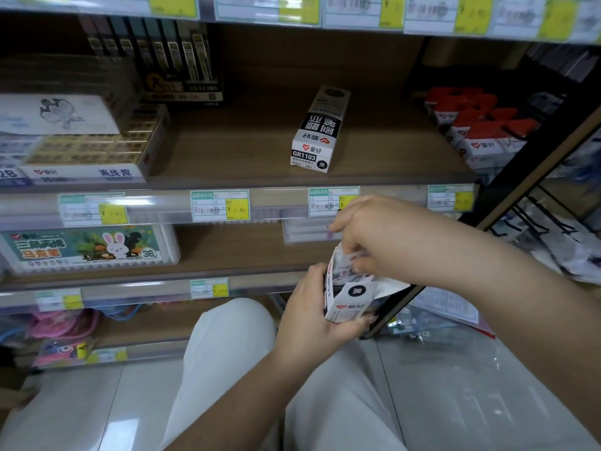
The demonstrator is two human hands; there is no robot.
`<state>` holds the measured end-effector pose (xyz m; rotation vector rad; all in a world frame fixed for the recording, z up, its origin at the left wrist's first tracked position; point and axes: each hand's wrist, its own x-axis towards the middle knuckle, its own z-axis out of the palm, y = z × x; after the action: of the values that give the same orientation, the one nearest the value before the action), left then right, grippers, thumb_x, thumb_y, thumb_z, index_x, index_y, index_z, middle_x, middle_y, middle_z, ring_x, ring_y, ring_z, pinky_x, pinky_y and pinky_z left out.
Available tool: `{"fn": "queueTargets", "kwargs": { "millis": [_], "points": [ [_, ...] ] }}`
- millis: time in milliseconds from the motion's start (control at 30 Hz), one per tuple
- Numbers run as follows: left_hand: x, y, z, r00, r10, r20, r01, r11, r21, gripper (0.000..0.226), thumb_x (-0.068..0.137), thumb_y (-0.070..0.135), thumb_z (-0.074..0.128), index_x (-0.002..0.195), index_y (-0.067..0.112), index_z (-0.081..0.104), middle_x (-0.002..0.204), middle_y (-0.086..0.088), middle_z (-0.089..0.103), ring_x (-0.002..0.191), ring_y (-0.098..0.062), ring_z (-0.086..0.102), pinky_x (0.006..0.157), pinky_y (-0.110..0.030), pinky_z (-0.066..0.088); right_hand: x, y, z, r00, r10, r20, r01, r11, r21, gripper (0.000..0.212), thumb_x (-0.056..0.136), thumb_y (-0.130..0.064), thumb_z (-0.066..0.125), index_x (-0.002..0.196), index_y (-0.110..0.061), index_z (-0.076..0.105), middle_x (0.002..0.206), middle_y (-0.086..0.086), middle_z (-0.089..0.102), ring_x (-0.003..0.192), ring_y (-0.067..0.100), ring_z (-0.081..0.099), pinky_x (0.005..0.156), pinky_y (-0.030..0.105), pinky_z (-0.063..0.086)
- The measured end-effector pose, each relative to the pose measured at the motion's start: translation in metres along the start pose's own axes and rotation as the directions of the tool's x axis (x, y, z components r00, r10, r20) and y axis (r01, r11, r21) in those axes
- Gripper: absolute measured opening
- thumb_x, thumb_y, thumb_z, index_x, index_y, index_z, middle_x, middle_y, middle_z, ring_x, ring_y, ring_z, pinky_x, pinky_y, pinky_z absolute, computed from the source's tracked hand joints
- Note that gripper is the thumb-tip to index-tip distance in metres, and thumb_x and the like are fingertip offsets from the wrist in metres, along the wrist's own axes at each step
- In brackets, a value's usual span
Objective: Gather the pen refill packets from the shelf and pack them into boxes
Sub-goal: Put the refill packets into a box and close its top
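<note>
pen refill packets (344, 271) sit half inside the open box (349, 299), pinched by the right hand (367, 236) while the left hand (312, 307) grips the box below the shelf's (227, 148) front edge. a loose flap could likely snag them, or the tilted box could slip.

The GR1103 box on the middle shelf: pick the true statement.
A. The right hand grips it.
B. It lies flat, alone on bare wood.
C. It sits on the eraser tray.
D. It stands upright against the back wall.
B: the GR1103 box lies flat by itself on the shelf board, with no hand on it.
</note>
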<state>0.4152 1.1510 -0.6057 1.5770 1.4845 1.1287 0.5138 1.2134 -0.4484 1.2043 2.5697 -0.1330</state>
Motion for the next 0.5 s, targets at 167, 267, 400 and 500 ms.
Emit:
{"fn": "queueTargets", "kwargs": {
  "millis": [167,267,400,500],
  "points": [
    [0.000,-0.001,0.000,1.000,0.000,0.000,0.000,1.000,-0.002,0.060,0.056,0.053,0.067,0.107,0.038,0.040,0.099,0.018,0.059,0.095,-0.002,0.056,0.075,-0.028,0.049,0.004,0.000,0.003,1.000,0.003,-0.009,-0.004,0.999,-0.035,0.008,0.078,-0.013,0.063,0.078,-0.010,0.070,0.118,0.009,0.064,0.112,0.029,0.056,0.090,0.045,0.050],
    [0.002,0.000,-0.001,1.000,-0.013,0.011,0.013,1.000,0.001,0.063,0.055,0.055,0.066,0.110,0.034,0.043,0.099,0.024,0.056,0.096,0.002,0.053,0.074,-0.019,0.046,-0.003,-0.002,-0.004,0.998,0.019,-0.064,-0.020,1.000,-0.015,0.009,0.083,-0.020,0.063,0.077,-0.014,0.067,0.120,0.004,0.061,0.119,0.022,0.047,0.090,0.040,0.049],
    [0.005,0.000,-0.002,0.999,-0.032,0.008,0.032,0.999,-0.019,0.055,0.055,0.050,0.073,0.099,0.046,0.038,0.097,0.024,0.057,0.095,0.006,0.054,0.072,-0.012,0.043,-0.006,-0.001,-0.013,0.989,0.019,-0.145,-0.012,0.999,0.053,0.007,0.081,-0.027,0.067,0.076,-0.023,0.070,0.117,-0.001,0.063,0.119,0.017,0.045,0.090,0.042,0.048],
    [0.006,0.001,-0.003,0.999,-0.043,0.003,0.043,0.999,-0.030,0.054,0.054,0.053,0.070,0.096,0.046,0.038,0.096,0.020,0.059,0.092,0.002,0.055,0.072,-0.020,0.046,0.000,0.000,-0.011,0.998,0.015,-0.060,-0.010,0.997,0.082,0.017,0.081,-0.025,0.067,0.065,-0.025,0.063,0.112,-0.003,0.066,0.113,0.016,0.052,0.090,0.040,0.049]
  ]
}}
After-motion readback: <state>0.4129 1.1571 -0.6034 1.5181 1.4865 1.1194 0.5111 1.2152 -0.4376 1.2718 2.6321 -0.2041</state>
